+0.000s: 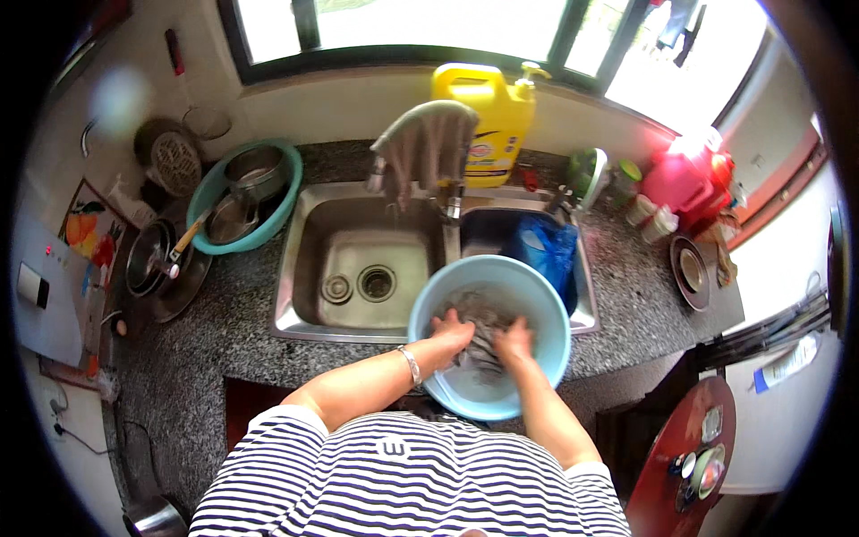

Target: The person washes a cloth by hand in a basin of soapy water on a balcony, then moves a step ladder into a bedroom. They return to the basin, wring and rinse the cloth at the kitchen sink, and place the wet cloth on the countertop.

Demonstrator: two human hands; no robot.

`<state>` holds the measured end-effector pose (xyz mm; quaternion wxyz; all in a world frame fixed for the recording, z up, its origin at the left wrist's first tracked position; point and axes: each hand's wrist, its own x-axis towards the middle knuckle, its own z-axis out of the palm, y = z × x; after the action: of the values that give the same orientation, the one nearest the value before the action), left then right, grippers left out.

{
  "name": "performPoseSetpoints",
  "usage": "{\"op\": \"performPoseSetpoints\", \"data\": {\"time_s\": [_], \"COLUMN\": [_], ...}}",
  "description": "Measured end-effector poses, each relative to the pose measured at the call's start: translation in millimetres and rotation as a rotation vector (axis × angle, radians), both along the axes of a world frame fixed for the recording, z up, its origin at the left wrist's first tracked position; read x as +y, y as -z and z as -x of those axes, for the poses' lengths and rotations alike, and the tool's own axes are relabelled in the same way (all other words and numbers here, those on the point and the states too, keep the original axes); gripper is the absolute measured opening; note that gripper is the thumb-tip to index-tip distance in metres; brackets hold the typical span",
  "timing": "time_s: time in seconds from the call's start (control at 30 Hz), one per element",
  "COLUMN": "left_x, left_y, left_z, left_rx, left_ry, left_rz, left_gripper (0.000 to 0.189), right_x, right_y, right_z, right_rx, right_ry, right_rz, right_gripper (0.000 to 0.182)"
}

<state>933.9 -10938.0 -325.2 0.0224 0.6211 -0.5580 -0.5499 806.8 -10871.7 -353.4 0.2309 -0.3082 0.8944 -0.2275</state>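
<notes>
A light blue plastic basin (556,322) rests over the front edge of the double steel sink, partly across the right bowl. It holds water and a heap of thin, greyish pieces (480,322) that are too blurred to name. My left hand (453,335), with a silver bracelet at the wrist, is inside the basin on the left, its fingers spread at the heap. My right hand (515,341) is in the basin on the right, fingers apart and blurred, touching the same heap. Parts of the fingertips are hidden by the water and the pieces.
The left sink bowl (362,255) has a drain strainer. A cloth (429,137) drapes over the faucet, before a yellow jug (500,114). A blue plastic bag (551,252) lies in the right bowl. A teal basin of pots (293,181) and several pans stand left; red containers (684,181) stand right.
</notes>
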Motion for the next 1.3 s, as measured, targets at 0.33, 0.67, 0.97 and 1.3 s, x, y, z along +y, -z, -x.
{"op": "performPoseSetpoints", "data": {"time_s": [0.33, 0.67, 0.97, 1.3], "left_x": [-26, 1, 3, -39], "left_y": [-9, -4, 10, 31], "left_z": [-17, -18, -29, -60], "left_rx": [0.555, 0.603, 0.135, 0.640], "left_ry": [-0.491, -0.386, -0.475, -0.504], "left_rz": [-0.400, -0.196, 0.147, -0.283], "left_gripper": [0.059, 0.039, 0.046, 0.057], "right_x": [-3, -54, -41, -18], "right_y": [-61, -20, -4, -71], "right_z": [-70, -50, -31, -99], "right_rx": [-0.889, -0.111, 0.108, -0.936], "right_ry": [-0.217, -0.177, -0.127, -0.286], "right_rz": [0.447, 0.379, 0.183, 0.425], "right_gripper": [0.018, 0.025, 0.029, 0.025]}}
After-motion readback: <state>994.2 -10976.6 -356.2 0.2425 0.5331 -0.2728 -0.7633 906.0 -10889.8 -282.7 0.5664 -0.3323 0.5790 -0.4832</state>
